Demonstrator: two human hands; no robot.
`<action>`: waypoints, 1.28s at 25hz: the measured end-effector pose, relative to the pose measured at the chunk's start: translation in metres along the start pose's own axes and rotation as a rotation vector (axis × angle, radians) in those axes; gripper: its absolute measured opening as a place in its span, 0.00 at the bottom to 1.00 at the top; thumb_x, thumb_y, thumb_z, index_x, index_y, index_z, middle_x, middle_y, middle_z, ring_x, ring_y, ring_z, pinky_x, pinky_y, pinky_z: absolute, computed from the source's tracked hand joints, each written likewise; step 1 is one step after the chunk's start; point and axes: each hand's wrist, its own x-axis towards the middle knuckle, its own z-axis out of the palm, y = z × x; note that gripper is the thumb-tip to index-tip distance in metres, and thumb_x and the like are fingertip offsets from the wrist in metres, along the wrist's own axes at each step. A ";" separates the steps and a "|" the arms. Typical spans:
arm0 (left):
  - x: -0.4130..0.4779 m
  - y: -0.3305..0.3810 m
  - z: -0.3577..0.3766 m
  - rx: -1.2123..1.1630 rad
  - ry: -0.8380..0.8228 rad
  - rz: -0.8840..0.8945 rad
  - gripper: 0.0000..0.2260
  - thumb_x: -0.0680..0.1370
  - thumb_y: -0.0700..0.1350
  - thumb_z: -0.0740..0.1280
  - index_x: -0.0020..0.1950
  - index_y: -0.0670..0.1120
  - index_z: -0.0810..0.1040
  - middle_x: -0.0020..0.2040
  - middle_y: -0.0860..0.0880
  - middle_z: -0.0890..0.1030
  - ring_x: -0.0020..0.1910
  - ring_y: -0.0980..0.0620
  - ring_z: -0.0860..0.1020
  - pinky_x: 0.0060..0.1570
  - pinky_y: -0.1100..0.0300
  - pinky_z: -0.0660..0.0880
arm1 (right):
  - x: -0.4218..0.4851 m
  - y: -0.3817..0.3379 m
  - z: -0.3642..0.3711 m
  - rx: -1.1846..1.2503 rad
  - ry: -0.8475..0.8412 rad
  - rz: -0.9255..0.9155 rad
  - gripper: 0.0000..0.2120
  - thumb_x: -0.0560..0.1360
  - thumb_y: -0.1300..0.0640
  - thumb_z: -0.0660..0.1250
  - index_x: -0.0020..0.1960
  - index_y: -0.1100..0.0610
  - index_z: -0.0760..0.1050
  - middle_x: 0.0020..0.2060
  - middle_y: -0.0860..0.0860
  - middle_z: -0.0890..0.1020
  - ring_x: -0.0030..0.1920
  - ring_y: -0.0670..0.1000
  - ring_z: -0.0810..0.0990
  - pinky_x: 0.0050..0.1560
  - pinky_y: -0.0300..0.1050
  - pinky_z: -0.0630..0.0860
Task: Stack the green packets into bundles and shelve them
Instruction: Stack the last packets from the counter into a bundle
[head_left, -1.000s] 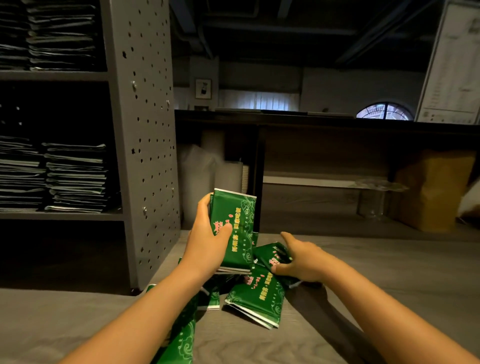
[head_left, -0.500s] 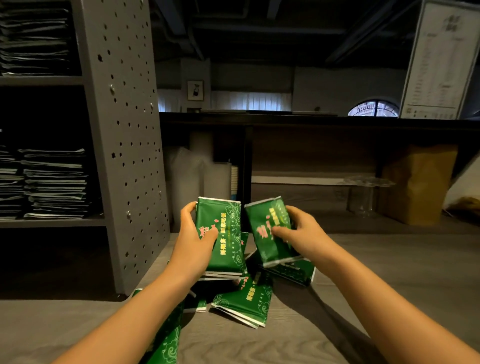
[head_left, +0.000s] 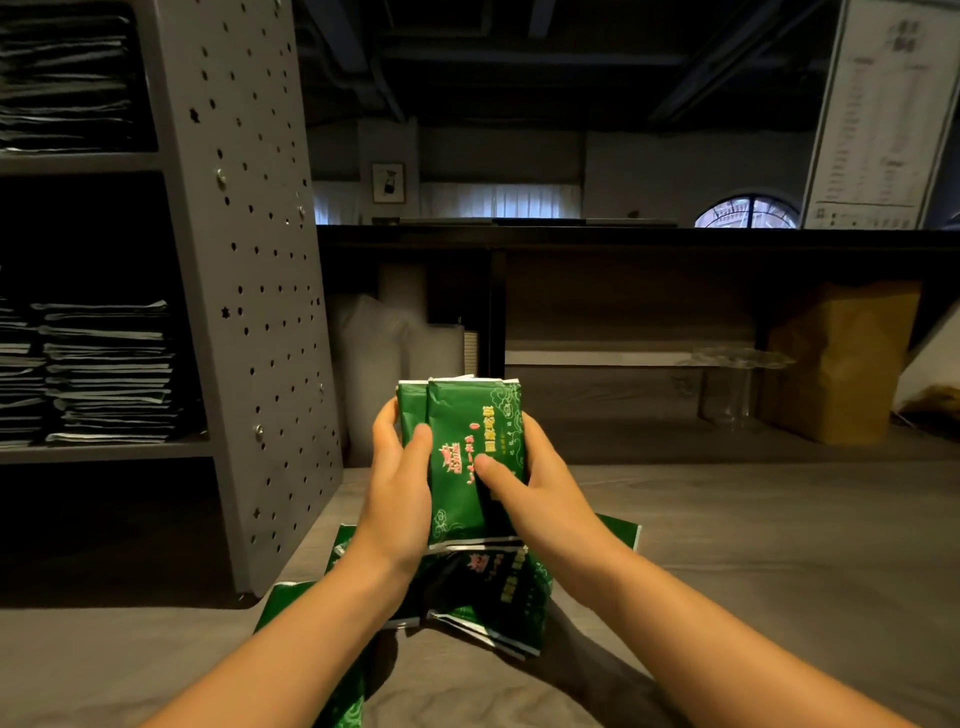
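I hold an upright bundle of green packets (head_left: 467, 457) with red and yellow print above the table, between both hands. My left hand (head_left: 397, 483) grips its left side, thumb on the front. My right hand (head_left: 535, 488) grips the right side, thumb pressed on the front packet. The front packet sits slightly off from the ones behind it. Below my hands several loose green packets (head_left: 493, 592) lie on the grey table (head_left: 753, 571). Another loose green packet (head_left: 291, 605) pokes out beside my left forearm.
A grey perforated shelf unit (head_left: 254, 291) stands at the left, with stacks of dark packets (head_left: 109, 374) on its shelves. A brown paper bag (head_left: 836, 358) and a clear glass stand (head_left: 727, 379) sit at the back right. A dark counter runs behind.
My right hand picked a packet from the pile, carried it left and laid it on the front of the bundle in my left hand. Both hands now hold the bundle together.
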 end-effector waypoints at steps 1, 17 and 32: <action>-0.001 0.000 0.001 -0.003 -0.025 -0.005 0.15 0.82 0.41 0.55 0.67 0.53 0.62 0.51 0.52 0.79 0.40 0.62 0.81 0.36 0.68 0.78 | -0.002 0.001 0.003 0.006 -0.023 -0.016 0.21 0.79 0.62 0.61 0.69 0.47 0.64 0.58 0.43 0.79 0.58 0.40 0.78 0.61 0.40 0.75; 0.017 -0.007 -0.025 0.285 0.123 -0.055 0.26 0.80 0.36 0.59 0.75 0.49 0.55 0.58 0.49 0.72 0.42 0.64 0.71 0.30 0.78 0.68 | 0.019 0.017 -0.073 -1.218 -0.569 0.413 0.31 0.77 0.45 0.62 0.76 0.52 0.58 0.70 0.54 0.67 0.69 0.55 0.66 0.66 0.48 0.65; 0.008 -0.006 -0.013 0.239 0.045 -0.152 0.25 0.79 0.36 0.60 0.73 0.50 0.56 0.47 0.58 0.72 0.42 0.61 0.74 0.33 0.69 0.70 | 0.024 0.019 -0.078 -0.677 0.173 0.005 0.08 0.81 0.57 0.57 0.52 0.52 0.75 0.45 0.49 0.80 0.47 0.50 0.79 0.45 0.47 0.75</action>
